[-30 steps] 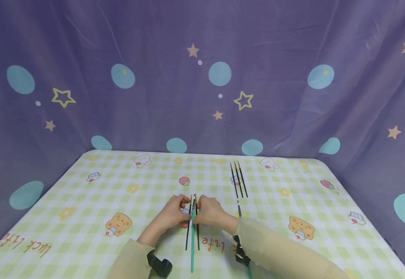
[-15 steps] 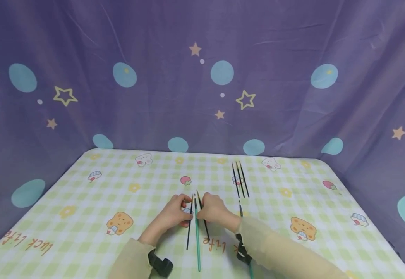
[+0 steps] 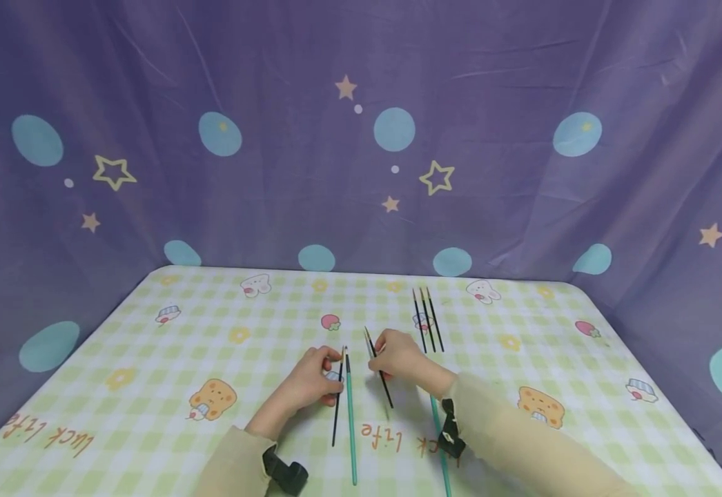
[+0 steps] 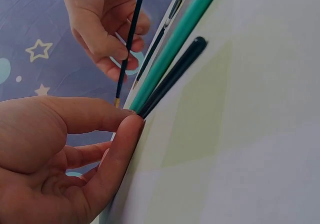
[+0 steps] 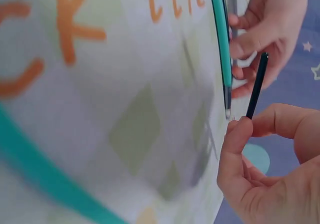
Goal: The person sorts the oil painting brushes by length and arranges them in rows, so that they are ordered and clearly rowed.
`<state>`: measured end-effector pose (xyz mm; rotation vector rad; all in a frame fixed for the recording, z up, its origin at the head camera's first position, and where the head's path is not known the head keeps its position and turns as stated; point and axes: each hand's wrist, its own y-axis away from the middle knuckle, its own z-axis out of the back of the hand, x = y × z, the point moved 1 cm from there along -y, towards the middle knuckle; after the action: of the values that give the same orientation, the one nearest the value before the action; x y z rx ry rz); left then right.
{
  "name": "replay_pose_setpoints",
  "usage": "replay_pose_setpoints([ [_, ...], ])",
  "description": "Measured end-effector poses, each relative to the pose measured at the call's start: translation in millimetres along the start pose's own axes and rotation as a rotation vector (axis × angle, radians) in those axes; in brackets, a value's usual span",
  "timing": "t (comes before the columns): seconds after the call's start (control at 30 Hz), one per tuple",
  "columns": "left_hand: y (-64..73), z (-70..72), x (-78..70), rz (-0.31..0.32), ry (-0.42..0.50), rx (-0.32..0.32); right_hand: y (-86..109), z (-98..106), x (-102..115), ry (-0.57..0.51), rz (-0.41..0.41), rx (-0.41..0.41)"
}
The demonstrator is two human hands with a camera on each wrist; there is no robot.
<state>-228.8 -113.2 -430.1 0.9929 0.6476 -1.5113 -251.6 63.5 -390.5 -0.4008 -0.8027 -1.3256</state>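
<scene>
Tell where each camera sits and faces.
Head: on the head, facing forward and down over the tablecloth; left hand, right hand and sleeves show.
Left wrist: worn there, watching left hand; right hand beyond.
Right wrist: worn there, watching right hand pinch black brush; left hand beyond.
Wrist views share both hands and a teal brush.

Both arms enter from bottom of head view, angled inward, pale sleeves ending near bare wrists. Left hand low, fingers curved, thumb and index tips close together. Right hand slightly farther forward, thumb-index pinch, other fingers curled. Hands apart.
</scene>
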Motion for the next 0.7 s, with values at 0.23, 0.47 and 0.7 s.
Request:
replay_pose_setpoints([
  [0.23, 2.4, 0.3, -0.1, -0.016, 0.019, 0.007, -7.0, 17, -13, -0.059, -0.021, -0.053],
  [0.47, 6.9, -4.3, 3.7, -0.091, -0.127, -0.027, -8.6, 20, -30, -0.097, -0.033, -0.074],
  [0.7, 4.6, -3.0, 0.9, -0.087, -0.161, -0.050, -14.8, 27, -47, -0.104, -0.021, -0.134],
])
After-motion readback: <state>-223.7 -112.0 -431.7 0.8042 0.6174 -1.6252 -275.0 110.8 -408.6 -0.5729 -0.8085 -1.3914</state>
